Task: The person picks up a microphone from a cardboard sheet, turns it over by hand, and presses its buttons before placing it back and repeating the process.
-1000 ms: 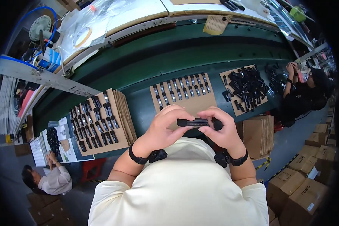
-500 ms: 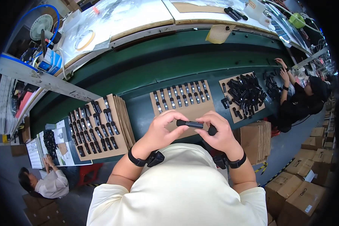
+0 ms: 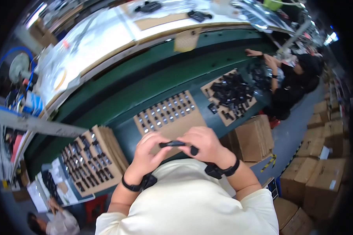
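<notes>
In front of my chest, a slim black tube-shaped device (image 3: 172,143) is held level between my two hands. My left hand (image 3: 148,150) pinches its left end with thumb and fingers. At the other end, my right hand (image 3: 203,144) is closed on it too. A rounded black end (image 3: 194,150) sticks out below my right fingers; whether it belongs to a second device I cannot tell. Just beyond my hands lies a cardboard sheet (image 3: 172,125) with rows of similar black devices (image 3: 164,109) along its far part. Motion blurs the picture.
On the left, a cardboard stack (image 3: 115,147) carries more rows of devices. A heap of black devices (image 3: 233,92) lies to the right, near a co-worker in black (image 3: 292,84). Another person (image 3: 60,223) sits lower left. Cartons (image 3: 294,168) stand at right; a white-topped bench (image 3: 102,35) runs behind.
My view has turned, so the bench and boards appear shifted left and tilted. Both hands still hold the device, which now shows a different side. The co-worker's hands at right have moved.
</notes>
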Tool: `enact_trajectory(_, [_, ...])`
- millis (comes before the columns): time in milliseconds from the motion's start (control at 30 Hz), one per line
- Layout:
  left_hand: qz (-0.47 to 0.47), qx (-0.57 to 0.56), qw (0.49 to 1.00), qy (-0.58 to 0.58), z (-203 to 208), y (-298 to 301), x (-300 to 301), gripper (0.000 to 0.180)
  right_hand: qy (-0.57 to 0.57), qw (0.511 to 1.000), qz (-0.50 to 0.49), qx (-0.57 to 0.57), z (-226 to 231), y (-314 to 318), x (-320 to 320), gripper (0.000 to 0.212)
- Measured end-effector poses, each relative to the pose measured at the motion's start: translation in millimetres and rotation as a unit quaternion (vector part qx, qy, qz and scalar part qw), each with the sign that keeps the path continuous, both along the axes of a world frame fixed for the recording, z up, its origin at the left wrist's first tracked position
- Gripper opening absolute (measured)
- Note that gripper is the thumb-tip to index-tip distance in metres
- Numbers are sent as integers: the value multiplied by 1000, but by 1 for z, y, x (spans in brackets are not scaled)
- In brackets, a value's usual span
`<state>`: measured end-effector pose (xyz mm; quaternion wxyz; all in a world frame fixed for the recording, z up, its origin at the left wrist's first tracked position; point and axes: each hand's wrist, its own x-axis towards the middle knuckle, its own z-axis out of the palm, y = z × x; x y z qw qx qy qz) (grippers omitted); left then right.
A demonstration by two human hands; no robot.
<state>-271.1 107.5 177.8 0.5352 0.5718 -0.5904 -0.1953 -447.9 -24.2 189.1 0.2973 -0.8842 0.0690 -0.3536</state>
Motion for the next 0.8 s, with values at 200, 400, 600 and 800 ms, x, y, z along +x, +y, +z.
enact_trajectory(200, [4,28,997,-75,-17,2,4,21,108,987,23,114,-16,0,-2,24])
enact_trajectory(400, [-29,45,987,-149,-28,4,8,23,174,968,41,179,-38,4,9,22])
enact_trajectory(600, [-14,141,985,-94,-54,18,13,34,338,901,115,247,-80,-4,30,29])
enact_trajectory(800, [173,220,957,71,-160,20,49,24,435,869,-42,234,-168,-33,49,32])
